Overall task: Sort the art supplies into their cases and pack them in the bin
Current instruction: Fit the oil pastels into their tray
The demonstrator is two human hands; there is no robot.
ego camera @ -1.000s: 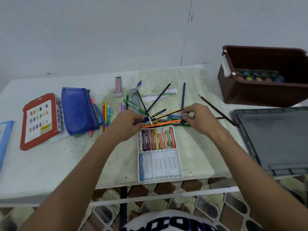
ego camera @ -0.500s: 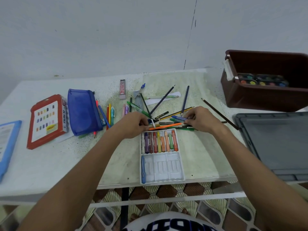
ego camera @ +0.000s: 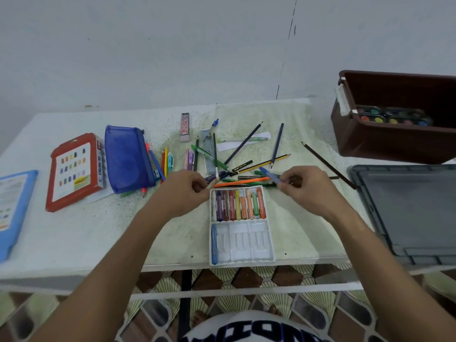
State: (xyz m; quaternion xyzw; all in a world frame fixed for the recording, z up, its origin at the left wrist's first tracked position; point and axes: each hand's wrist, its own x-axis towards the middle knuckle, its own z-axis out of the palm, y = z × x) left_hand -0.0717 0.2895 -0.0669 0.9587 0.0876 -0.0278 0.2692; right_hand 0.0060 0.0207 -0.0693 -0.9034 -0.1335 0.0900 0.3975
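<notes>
I'm in the pastel-sorting step: my right hand (ego camera: 308, 188) pinches a blue oil pastel stick (ego camera: 269, 174) between thumb and fingertips, lifted just above the pile of pens and pencils, its free end pointing up and left. My left hand (ego camera: 182, 191) has its fingers curled at the edge of that pile, pinching what looks like a purple stick (ego camera: 214, 178) beside a white-tipped one; exactly which of them it holds I can't make out. The white plastic pastel tray (ego camera: 243, 260) lies just below both hands, its upper row full of coloured sticks, its lower row nearly bare with one blue stick (ego camera: 214, 243) in the leftmost slot. So my call is that the blue one goes down into a free lower slot, laid lengthwise and parallel to its neighbour. Watch the tray's near end, it overhangs the white table's front edge (ego camera: 98, 270), so pressing hard there could tip it. Room is fine on the right: open tabletop between the tray and the grey plastic lid (ego camera: 407, 213). The brown plastic bin (ego camera: 385, 144) sits far right, well apart, with a paint palette (ego camera: 392, 117) inside. The red pastel box (ego camera: 74, 171) and blue zip pouch (ego camera: 125, 156) wait on the left.
</notes>
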